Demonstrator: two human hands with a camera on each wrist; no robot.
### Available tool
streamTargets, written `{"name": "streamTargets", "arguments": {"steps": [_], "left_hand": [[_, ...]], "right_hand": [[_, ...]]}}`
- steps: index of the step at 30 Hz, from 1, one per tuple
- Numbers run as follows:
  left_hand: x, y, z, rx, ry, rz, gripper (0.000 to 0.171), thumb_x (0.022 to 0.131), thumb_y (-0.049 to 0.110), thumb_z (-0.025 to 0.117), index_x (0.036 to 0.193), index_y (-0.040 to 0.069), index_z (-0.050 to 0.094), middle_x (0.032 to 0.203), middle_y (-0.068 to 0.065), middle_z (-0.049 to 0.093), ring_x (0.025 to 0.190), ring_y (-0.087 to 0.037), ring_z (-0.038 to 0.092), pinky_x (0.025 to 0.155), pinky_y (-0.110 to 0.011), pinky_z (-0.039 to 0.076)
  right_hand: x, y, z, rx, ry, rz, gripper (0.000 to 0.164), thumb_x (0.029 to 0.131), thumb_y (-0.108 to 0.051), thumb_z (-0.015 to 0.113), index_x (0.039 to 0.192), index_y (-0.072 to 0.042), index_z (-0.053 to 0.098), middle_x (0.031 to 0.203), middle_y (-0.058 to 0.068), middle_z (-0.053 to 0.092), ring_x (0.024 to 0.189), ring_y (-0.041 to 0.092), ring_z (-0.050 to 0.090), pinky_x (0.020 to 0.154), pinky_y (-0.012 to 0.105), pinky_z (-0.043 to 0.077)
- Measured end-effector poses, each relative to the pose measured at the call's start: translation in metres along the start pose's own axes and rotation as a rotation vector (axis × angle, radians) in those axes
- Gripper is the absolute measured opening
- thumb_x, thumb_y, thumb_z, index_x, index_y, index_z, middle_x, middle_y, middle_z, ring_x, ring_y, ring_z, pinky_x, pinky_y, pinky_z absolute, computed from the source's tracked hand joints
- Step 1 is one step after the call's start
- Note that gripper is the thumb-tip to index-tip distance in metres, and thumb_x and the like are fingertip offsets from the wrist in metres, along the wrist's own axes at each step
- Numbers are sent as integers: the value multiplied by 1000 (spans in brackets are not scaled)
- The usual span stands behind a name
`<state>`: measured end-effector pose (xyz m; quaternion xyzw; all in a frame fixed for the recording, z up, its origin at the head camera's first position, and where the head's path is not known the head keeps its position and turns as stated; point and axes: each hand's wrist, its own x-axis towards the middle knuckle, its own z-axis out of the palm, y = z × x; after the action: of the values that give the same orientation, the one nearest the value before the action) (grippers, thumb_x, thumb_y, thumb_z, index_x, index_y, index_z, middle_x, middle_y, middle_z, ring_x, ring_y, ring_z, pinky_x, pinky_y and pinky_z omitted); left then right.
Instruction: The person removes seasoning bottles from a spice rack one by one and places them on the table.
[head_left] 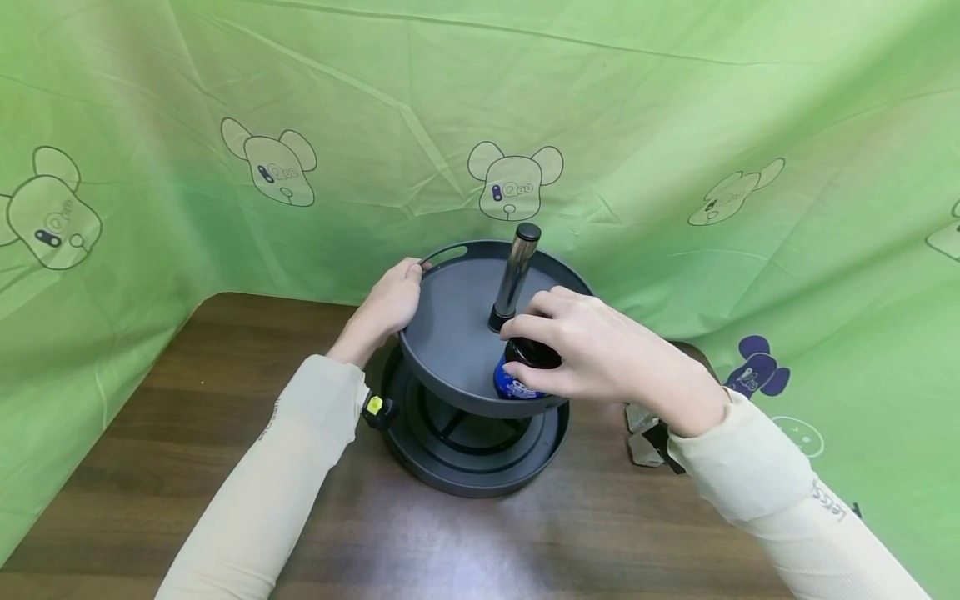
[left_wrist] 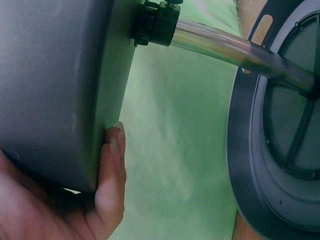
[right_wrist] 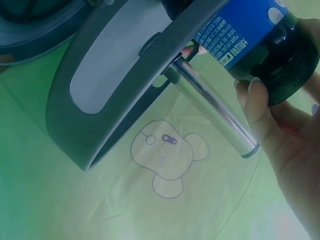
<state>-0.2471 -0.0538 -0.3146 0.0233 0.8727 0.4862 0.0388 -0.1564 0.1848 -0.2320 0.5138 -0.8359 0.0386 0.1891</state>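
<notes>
A dark grey two-tier round tray stand has its upper tray [head_left: 457, 325] above a wider lower tray [head_left: 442, 477], with a shiny pole [head_left: 516, 275] rising through the middle. My left hand [head_left: 388, 302] grips the upper tray's left edge by the handle slot; its fingers [left_wrist: 112, 175] curl under the tray in the left wrist view. With thumb and fingers, my right hand [head_left: 592, 346] holds a blue-labelled jar [head_left: 510, 385] by its black lid [right_wrist: 285, 67]. The jar is inside the upper tray's front right rim, its base hidden by that rim.
The stand is on a brown wooden table [head_left: 247, 375]. A green curtain [head_left: 360, 125] with printed bear heads hangs close behind and at both sides. Right of the stand, a small pale object [head_left: 643, 450] shows under my right wrist.
</notes>
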Motion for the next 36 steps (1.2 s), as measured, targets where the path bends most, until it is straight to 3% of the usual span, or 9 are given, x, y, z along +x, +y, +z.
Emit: {"name": "streamTargets", "arguments": {"steps": [17, 36], "left_hand": [[-1, 0, -2, 13, -6, 6, 45, 102, 33, 15, 138, 19, 39, 147, -5, 33, 133, -26, 33, 106, -44, 31], [-1, 1, 0, -2, -3, 6, 45, 102, 32, 16, 138, 18, 39, 148, -5, 33, 132, -26, 33, 106, -44, 31]], "right_hand": [[-6, 11, -8, -61, 123, 0, 18, 78, -27, 64, 91, -16, 68, 77, -1, 59, 68, 12, 48, 59, 28, 42], [-14, 16, -24, -108, 138, 97, 20, 76, -27, 64, 91, -15, 71, 78, 1, 63, 67, 13, 52, 56, 30, 43]]}}
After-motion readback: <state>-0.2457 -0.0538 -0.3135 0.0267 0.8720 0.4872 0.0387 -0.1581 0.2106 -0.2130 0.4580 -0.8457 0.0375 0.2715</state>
